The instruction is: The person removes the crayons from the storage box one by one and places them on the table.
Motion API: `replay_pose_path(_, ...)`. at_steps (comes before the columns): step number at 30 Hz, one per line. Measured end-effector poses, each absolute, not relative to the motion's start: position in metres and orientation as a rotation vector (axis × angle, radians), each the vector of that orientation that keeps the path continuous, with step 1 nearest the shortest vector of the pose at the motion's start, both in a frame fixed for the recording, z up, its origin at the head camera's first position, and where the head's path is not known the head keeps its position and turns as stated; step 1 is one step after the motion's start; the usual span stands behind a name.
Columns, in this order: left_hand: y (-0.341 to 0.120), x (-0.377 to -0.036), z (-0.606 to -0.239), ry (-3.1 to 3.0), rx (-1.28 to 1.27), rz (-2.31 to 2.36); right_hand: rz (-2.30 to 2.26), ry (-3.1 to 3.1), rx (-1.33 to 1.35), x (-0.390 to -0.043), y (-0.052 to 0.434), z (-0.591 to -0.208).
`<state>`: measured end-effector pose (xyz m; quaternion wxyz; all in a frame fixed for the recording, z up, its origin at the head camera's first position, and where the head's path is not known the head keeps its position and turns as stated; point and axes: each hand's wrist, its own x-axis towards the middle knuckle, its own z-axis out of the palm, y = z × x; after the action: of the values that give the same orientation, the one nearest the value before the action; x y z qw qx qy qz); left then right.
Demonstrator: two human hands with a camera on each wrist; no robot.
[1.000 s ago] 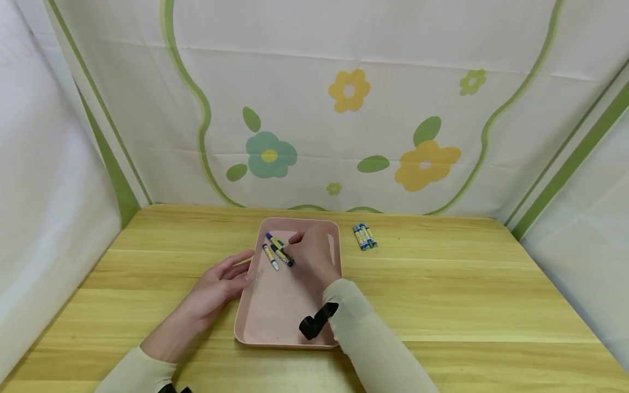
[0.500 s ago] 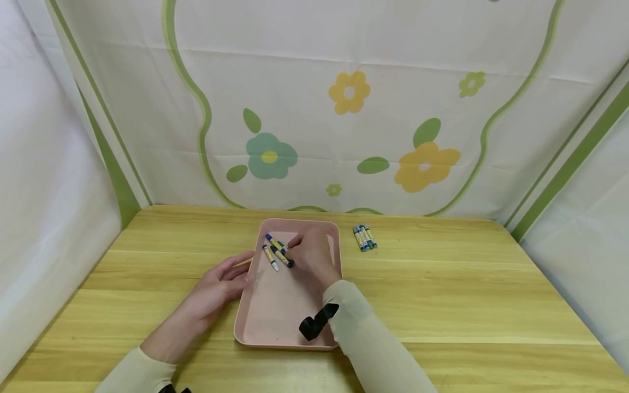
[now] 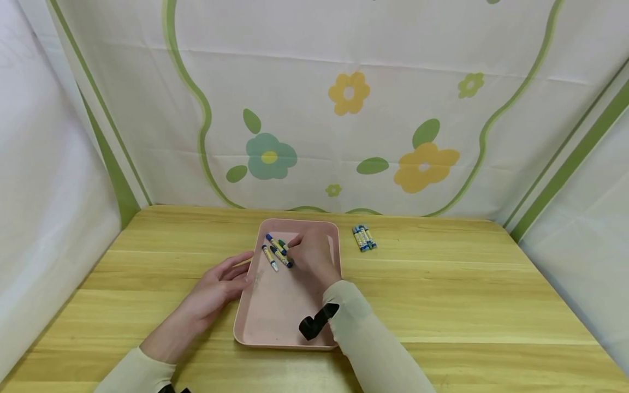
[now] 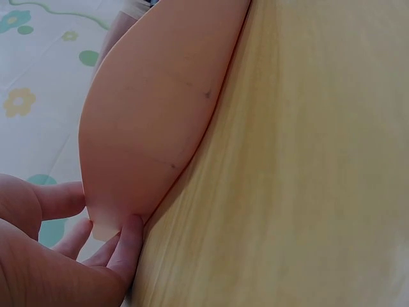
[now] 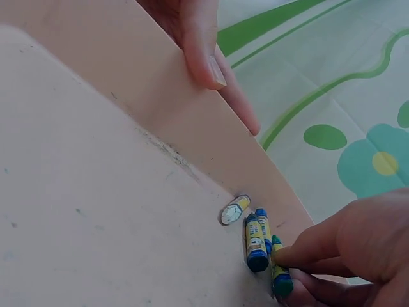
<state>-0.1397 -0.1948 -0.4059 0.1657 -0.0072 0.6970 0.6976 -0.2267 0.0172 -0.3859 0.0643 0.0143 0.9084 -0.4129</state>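
While the left hand [image 3: 221,284] rests flat against the pink tray's [image 3: 275,322] left rim, the right hand [image 3: 309,254] has curled its grip onto the green crayon [image 3: 283,245] among those lying in the tray's far end.

the left hand [image 3: 216,286] lies low and flat, palm down, fingers [image 4: 128,246] long and only loosely bent, the thumb [image 5: 199,45] set apart from them. its forearm runs back toward the body in a pale cream sleeve [image 3: 135,371]. the right hand [image 3: 312,256] is further forward, knuckles up, fingers [image 5: 307,246] curled down and drawn together at their tips with the forefinger pointing ahead and to the left. the right wrist is bent a little, and a black strap [image 3: 314,322] wraps the right forearm over its cream sleeve. the two hands are near each other but apart.
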Motion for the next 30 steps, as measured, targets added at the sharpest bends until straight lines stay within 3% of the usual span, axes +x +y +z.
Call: replay_pose_path(30,-0.1959,-0.1398,-0.4062,1.975,-0.020,1.998,-1.485,2.640,-0.066,-0.2204,0.0242,-0.3780)
